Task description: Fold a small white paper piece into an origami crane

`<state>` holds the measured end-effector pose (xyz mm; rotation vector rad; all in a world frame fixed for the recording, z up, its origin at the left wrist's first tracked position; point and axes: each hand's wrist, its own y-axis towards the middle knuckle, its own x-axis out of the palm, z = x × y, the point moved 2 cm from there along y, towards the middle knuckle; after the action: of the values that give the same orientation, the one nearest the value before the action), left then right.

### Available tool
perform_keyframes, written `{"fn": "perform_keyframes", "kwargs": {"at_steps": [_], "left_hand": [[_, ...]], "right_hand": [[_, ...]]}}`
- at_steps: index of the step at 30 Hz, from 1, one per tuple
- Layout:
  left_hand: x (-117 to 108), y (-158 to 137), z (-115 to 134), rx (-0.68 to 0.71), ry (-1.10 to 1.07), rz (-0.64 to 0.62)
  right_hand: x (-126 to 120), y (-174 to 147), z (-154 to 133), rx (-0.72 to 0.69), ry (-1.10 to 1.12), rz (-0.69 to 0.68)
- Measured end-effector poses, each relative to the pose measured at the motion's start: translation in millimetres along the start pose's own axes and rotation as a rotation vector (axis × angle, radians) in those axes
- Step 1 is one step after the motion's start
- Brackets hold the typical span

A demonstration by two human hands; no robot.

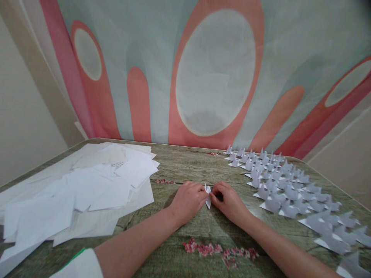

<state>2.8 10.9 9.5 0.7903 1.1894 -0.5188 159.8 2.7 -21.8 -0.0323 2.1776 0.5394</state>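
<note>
Between my two hands, just above the middle of the table, is a small folded white paper piece [208,196], narrow and pointed at its upper and lower ends. My left hand [189,199] pinches it from the left, thumb and fingers pressed together. From the right, my right hand [227,199] grips its other side between thumb and curled forefinger. The fingertips cover part of the paper, so its full shape is hidden.
Loose white paper sheets [95,185] lie heaped on the left. Rows of folded white paper figures [272,185] stand on the right. The wood-patterned table [179,162] has printed pink flowers [203,247]. A coral-and-green patterned backdrop [159,46] rises behind its far edge.
</note>
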Motion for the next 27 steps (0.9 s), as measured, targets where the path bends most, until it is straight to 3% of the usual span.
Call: {"fn": "perform_keyframes", "kwargs": {"at_steps": [8, 19, 24, 27], "left_hand": [[1, -6, 20, 0.010, 0.186, -0.050], [-1, -6, 25, 0.018, 0.171, -0.074], [-1, -6, 23, 0.050, 0.156, -0.074], [0, -6, 22, 0.064, 0.164, -0.076]], "right_hand": [[-2, 0, -3, -0.003, -0.020, 0.009], [0, -3, 1, 0.034, -0.011, 0.020], [-12, -7, -2, -0.062, 0.056, -0.047], [-18, -11, -6, -0.167, -0.039, -0.108]]}}
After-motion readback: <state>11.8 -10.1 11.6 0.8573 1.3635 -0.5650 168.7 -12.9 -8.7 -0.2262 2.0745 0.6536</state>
